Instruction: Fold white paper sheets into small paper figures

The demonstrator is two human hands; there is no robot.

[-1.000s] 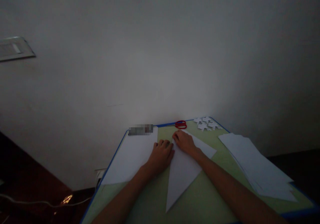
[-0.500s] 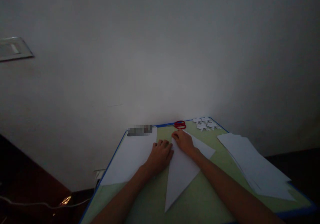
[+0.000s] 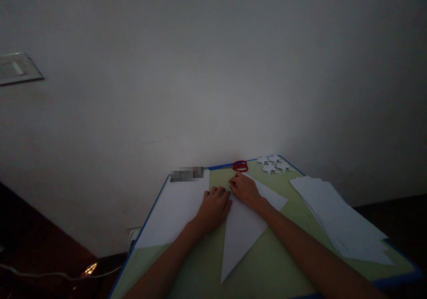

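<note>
A white sheet of paper (image 3: 243, 232), folded into a large triangle, lies on the pale green tabletop with one point toward me. My right hand (image 3: 245, 190) is closed in a pinch at its upper left corner, and the palm covers part of the far edge. My left hand (image 3: 215, 205) rests at the triangle's left edge, palm down, fingers a little bent and apart, the thumb against the paper. Its fingertips reach close to my right hand's fingers. What lies right under both sets of fingertips is hidden.
A flat white sheet (image 3: 173, 214) lies at left, with a blurred dark object (image 3: 187, 174) on its far end. Red-handled scissors (image 3: 240, 166) lie at the back. Several small white paper cut-outs (image 3: 271, 167) sit back right; a stack of white paper (image 3: 333, 214) lies at right. A wall (image 3: 213, 90) stands behind.
Both hands and the folded paper stay nearly in place. My right fingertips shift very slightly at the corner, and the whole view tilts a little.
</note>
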